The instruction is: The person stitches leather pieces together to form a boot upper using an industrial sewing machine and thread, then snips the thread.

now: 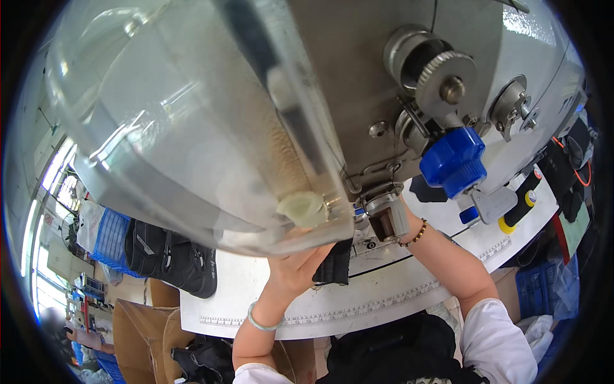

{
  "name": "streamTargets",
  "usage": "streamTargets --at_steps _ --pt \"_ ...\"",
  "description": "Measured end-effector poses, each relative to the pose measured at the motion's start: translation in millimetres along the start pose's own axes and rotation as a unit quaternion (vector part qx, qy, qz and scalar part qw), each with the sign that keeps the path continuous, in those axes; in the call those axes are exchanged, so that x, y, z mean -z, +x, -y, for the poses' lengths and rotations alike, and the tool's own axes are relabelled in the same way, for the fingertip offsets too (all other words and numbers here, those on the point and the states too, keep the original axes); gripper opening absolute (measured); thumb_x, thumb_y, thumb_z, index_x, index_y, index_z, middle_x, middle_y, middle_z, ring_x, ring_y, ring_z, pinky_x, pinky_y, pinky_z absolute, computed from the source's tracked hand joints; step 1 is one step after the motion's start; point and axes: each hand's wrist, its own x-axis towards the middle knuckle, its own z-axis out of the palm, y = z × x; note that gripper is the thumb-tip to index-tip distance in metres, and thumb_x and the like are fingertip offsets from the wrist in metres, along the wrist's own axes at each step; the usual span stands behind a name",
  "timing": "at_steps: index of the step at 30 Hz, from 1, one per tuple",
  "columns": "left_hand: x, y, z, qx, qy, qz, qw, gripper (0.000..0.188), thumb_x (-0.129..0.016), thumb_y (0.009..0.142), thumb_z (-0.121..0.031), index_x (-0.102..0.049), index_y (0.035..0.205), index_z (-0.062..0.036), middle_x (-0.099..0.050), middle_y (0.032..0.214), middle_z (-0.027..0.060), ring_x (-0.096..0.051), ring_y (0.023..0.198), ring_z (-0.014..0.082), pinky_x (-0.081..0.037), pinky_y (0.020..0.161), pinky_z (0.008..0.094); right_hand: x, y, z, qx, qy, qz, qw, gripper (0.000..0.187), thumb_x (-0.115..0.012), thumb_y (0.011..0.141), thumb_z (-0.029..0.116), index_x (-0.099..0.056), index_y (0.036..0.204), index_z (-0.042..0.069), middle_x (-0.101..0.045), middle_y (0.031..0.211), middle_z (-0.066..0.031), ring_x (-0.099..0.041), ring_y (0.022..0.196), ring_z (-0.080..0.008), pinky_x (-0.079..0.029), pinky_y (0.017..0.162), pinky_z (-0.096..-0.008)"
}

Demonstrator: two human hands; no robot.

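A sewing machine head (377, 83) with metal dials and a blue knob (454, 160) fills the upper right. My left hand (295, 272) touches a piece of black fabric (334, 265) beside the presser area. Its fingers are mostly covered by the lower edge of a large clear plastic shield (192, 141). My right hand (408, 221) reaches behind the needle-side parts (387, 217); only its wrist edge shows, so the fingers are hidden. The fabric's far part is also out of sight under the machine.
The white table (256, 307) has a ruler strip (358, 304) along its near edge. A black shoe-like item (169, 256) lies left. Cardboard boxes (137, 333) stand below it. Thread spools (524, 198) are on the right, with a blue crate (536, 291) beyond the table edge.
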Motion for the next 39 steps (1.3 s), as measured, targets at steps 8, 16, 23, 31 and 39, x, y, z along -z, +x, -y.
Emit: streamTargets --at_steps 8,16,23,31,39 --pt "-8.4 -7.1 9.5 -0.036 -0.017 -0.059 0.997 0.03 -0.063 0.058 -0.005 -0.066 0.087 -0.0005 -0.061 0.093 0.0097 -0.059 0.079 0.0252 -0.049 0.071 0.0342 15.4 21.4 -18.8 0.07 0.038 0.055 0.995 0.021 -0.041 0.089 0.015 -0.055 0.079 0.003 -0.054 0.072 0.0 -0.048 0.059 -0.0041 -0.039 0.048 -0.02" --pt "-8.2 -6.6 15.6 -0.025 -0.071 -0.041 0.996 0.031 -0.062 0.057 -0.007 -0.065 0.088 -0.0002 -0.062 0.096 0.013 -0.059 0.087 0.0289 -0.047 0.077 0.0354 20.4 14.9 -23.5 0.119 0.079 0.054 0.988 0.019 -0.042 0.089 0.012 -0.054 0.078 0.002 -0.055 0.072 -0.0011 -0.049 0.062 -0.0045 -0.041 0.055 -0.0201" --pt "-9.8 -20.8 14.5 -0.064 0.046 0.013 0.997 0.044 -0.071 0.062 -0.013 -0.053 0.102 -0.0041 -0.055 0.097 0.0129 -0.056 0.093 0.0328 -0.049 0.077 0.0409 14.6 4.5 -25.0 0.234 0.075 0.149 0.958 0.02 -0.043 0.091 0.015 -0.056 0.086 0.001 -0.059 0.081 -0.003 -0.053 0.07 -0.0058 -0.043 0.063 -0.02" --pt "-20.8 -13.5 -29.2 0.037 0.099 -0.038 0.994 0.037 -0.06 0.07 -0.005 -0.055 0.107 0.0023 -0.052 0.104 0.0189 -0.055 0.095 0.0335 -0.049 0.078 0.0377 25.2 8.4 -16.8 0.214 0.064 0.286 0.932 0.019 -0.043 0.091 0.015 -0.056 0.086 0.002 -0.058 0.077 -0.0008 -0.05 0.065 -0.0035 -0.041 0.058 -0.0191" --pt "-18.0 -8.1 -40.6 0.032 0.159 0.024 0.986 0.029 -0.054 0.077 0.003 -0.052 0.104 0.0124 -0.051 0.106 0.0247 -0.051 0.103 0.0392 -0.048 0.084 0.0403 15.8 -3.7 -11.0 0.168 -0.005 0.14 0.976 0.017 -0.041 0.087 0.01 -0.055 0.094 0.002 -0.058 0.079 -0.0003 -0.049 0.063 -0.0028 -0.039 0.056 -0.0176"
